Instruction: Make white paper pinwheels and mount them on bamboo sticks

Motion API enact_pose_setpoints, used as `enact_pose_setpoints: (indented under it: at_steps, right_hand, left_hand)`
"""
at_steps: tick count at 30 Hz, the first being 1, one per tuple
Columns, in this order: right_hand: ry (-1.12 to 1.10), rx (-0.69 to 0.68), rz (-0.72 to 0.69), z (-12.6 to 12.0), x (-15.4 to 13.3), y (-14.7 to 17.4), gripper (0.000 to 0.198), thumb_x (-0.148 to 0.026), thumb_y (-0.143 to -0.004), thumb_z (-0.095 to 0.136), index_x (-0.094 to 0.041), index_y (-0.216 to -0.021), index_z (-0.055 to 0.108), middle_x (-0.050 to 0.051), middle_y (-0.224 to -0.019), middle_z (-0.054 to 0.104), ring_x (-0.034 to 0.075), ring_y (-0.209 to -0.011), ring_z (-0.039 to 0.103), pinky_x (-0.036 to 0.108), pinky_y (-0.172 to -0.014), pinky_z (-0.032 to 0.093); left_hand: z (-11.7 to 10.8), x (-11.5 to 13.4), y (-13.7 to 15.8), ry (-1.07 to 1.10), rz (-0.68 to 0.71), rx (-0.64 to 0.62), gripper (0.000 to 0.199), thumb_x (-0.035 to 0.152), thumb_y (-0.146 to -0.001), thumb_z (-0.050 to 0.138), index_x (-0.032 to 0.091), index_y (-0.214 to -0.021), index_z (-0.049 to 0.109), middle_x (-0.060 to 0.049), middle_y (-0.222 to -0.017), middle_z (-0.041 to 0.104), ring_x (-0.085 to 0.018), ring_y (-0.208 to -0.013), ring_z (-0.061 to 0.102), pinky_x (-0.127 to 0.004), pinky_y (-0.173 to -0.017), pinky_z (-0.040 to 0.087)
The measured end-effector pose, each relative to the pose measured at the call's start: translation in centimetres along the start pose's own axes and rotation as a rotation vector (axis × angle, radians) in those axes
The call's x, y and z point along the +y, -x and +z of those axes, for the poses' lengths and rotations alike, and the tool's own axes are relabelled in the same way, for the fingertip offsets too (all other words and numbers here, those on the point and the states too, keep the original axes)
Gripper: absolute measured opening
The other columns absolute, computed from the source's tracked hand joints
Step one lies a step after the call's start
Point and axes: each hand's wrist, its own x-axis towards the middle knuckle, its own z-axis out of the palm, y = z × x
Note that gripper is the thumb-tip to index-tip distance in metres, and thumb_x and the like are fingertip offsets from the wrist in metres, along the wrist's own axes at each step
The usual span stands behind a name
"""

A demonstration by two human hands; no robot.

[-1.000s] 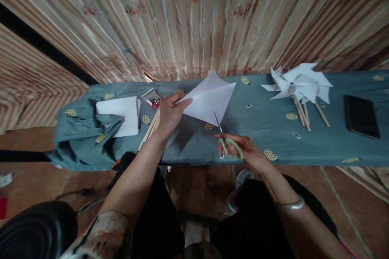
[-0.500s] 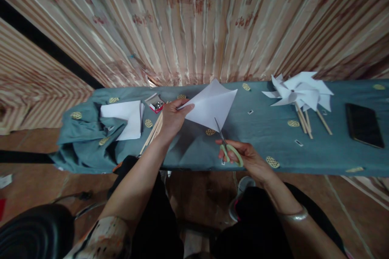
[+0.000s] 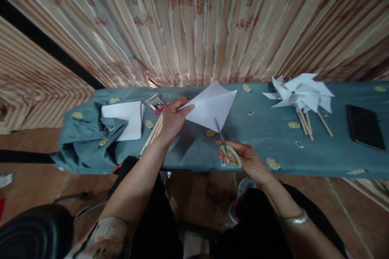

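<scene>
A creased white sheet of paper (image 3: 211, 105) is pinched at its left corner by my left hand (image 3: 174, 119), held up over the cloth-covered table. My right hand (image 3: 243, 158) grips green-handled scissors (image 3: 231, 155). Their blades point up and away, lying at the paper's near corner. Whether the blades are parted cannot be made out. Beneath my left forearm lie several wooden sticks (image 3: 151, 135), partly covered by it. Just beyond the left wrist is a small open box of shiny pins (image 3: 157, 106).
Folded white paper (image 3: 130, 119) lies at the left on the teal cloth (image 3: 258, 129), which is bunched there. White paper pinwheels (image 3: 299, 91) on sticks rest at the right, with a black phone (image 3: 364, 126) beyond them. A pleated curtain (image 3: 194, 28) hangs along the table's far side.
The scissors' handles have drawn slightly closer together in my right hand. My left hand and the paper have hardly moved.
</scene>
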Motion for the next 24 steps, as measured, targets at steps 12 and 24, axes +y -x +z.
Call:
enact_pose_setpoints:
  at_steps: [12,24]
  right_hand:
    - [-0.045,0.044,0.016,0.15,0.39,-0.07,0.052,-0.052,-0.071,0.083,-0.02,-0.111,0.075,0.002,-0.073,0.07,0.012,-0.061,0.058,0.028,-0.061,0.051]
    - [-0.053,0.032,-0.001,0.31,0.29,-0.15,0.047,-0.054,-0.07,0.083,-0.022,-0.104,0.076,0.0,-0.068,0.067,0.012,-0.058,0.056,0.027,-0.057,0.05]
  left_hand:
    - [0.01,0.12,0.08,0.001,-0.008,-0.011,0.022,0.034,-0.064,0.08,0.018,-0.079,0.078,0.0,-0.067,0.07,-0.017,-0.06,0.062,-0.028,-0.059,0.046]
    - [0.04,-0.03,0.01,-0.001,0.005,-0.001,0.02,0.033,-0.065,0.079,0.019,-0.079,0.079,0.0,-0.071,0.073,-0.018,-0.065,0.064,-0.027,-0.058,0.048]
